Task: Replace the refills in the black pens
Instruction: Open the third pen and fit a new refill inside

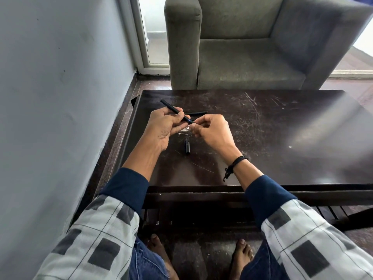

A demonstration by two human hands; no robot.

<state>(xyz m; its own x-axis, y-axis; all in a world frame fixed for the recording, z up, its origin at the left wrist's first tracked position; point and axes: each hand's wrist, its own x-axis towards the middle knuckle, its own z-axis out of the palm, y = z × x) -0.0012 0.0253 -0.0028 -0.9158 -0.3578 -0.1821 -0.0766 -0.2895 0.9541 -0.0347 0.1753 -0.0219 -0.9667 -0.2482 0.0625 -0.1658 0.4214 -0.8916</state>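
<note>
Left hand (pixel 161 126) closed around a black pen barrel (pixel 171 108) above the table (pixel 282 138), right hand (pixel 212 130) pinching the thin refill (pixel 189 120) at its mouth (light, slightly flexible, probably best gripped close to the barrel), with a loose cap (pixel 187 147) lying below.

a black pen barrel (pixel 171 107) with a blue tip end, another black pen (pixel 196 113) and a black cap (pixel 187 147) on a dark brown scratched table (pixel 282 138). sleeves (pixel 105 239) pale grey with dark grey squares, navy cuffs (pixel 129 186). grey-green armchair (pixel 242 57), pale blue-grey wall (pixel 60 77), black wristband (pixel 236 161), blue jeans (pixel 145 261).
</note>
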